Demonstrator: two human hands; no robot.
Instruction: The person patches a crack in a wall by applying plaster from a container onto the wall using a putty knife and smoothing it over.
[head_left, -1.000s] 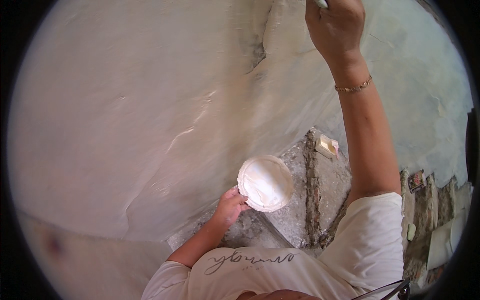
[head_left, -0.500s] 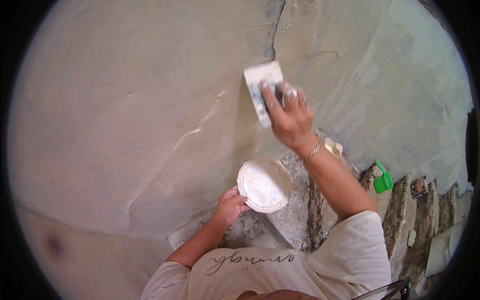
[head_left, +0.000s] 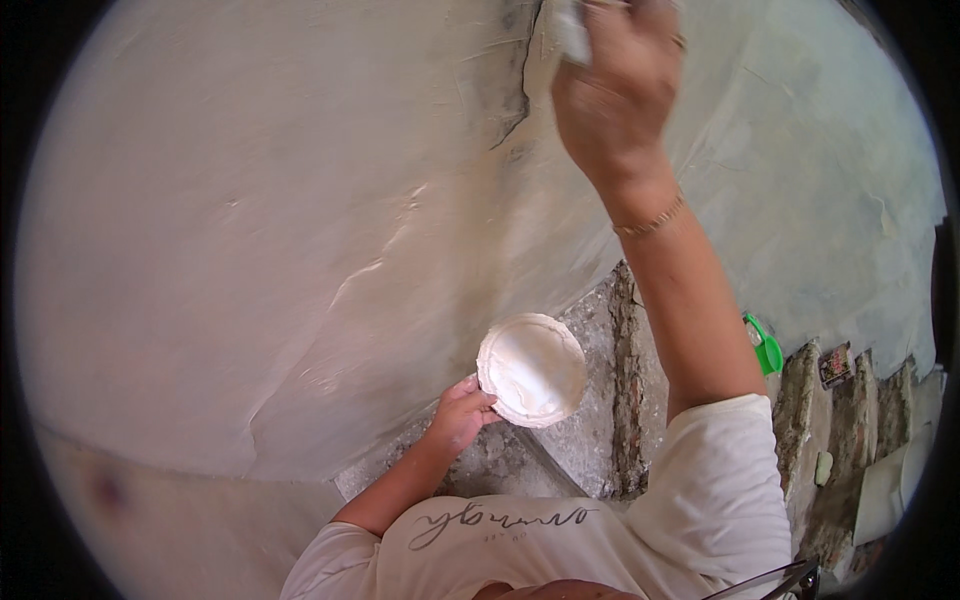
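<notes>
My left hand [head_left: 463, 411] grips the rim of a round white tub [head_left: 532, 370] that has white filler paste inside, thumb over the edge. High up against the wall [head_left: 300, 200], my right hand [head_left: 625, 85] is closed on a putty knife [head_left: 572, 32], a flat pale blade that is blurred and partly cut off by the top of the picture. The blade is just right of a dark crack [head_left: 525, 90] running down the plaster. Smeared filler ridges [head_left: 380, 255] show on the wall to the left of the tub.
Rough concrete steps [head_left: 800, 420] go off to the right below the wall. A green plastic mug [head_left: 768, 356], partly behind my right arm, and a small dark printed packet [head_left: 836, 367] are on them. A pale green oblong piece [head_left: 823, 468] lies lower down.
My right hand has moved up the wall with the putty knife, uncovering more of the crack's lower end. The left hand and tub have hardly moved.
</notes>
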